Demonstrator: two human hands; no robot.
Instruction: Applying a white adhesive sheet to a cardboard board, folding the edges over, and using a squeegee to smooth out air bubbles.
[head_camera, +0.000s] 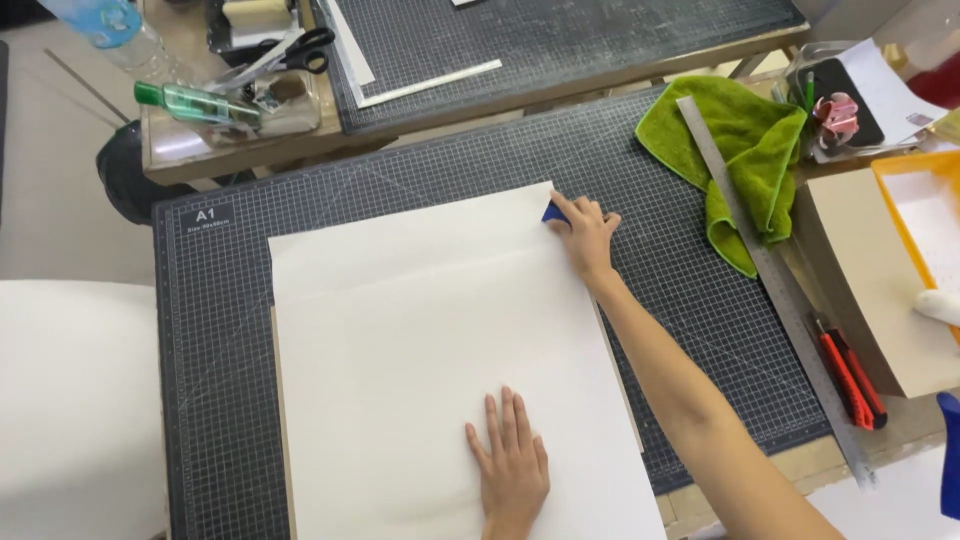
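A large white paper sheet (420, 330) lies on a board over the dark grid cutting mat (220, 330). My left hand (512, 465) rests flat on the sheet's near part, fingers spread, holding nothing. My right hand (585, 232) is at the sheet's far right corner, closed on a small blue scraper (555, 212) that presses on the paper edge. Only a bit of the blue tool shows past my fingers.
A green cloth (755, 150) and a long steel ruler (770, 280) lie right of the mat, with red utility knives (850, 375) and a cardboard box (870, 280) beyond. A second mat (560, 40), scissors (300, 50) and bottles sit at the back.
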